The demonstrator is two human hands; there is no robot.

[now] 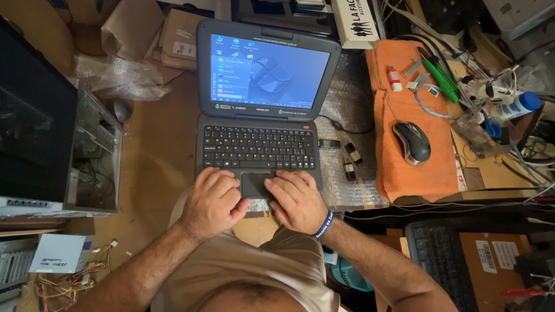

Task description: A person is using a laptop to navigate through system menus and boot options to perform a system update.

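Resting on one small dark-grey laptop (pixel 258 110) (lid open, blue screen lit) on the bench, two hands: left hand (pixel 213 202) loosely curled, right hand (pixel 298 200) flat, neither gripping; one mouse (pixel 411 142) nearby.

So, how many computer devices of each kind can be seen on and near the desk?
Laptop, open, both hands on its front edge: 1
Mouse, on the orange cloth: 1
Separate keyboard, lower right: 1
Open computer case, left: 1
Total: 4
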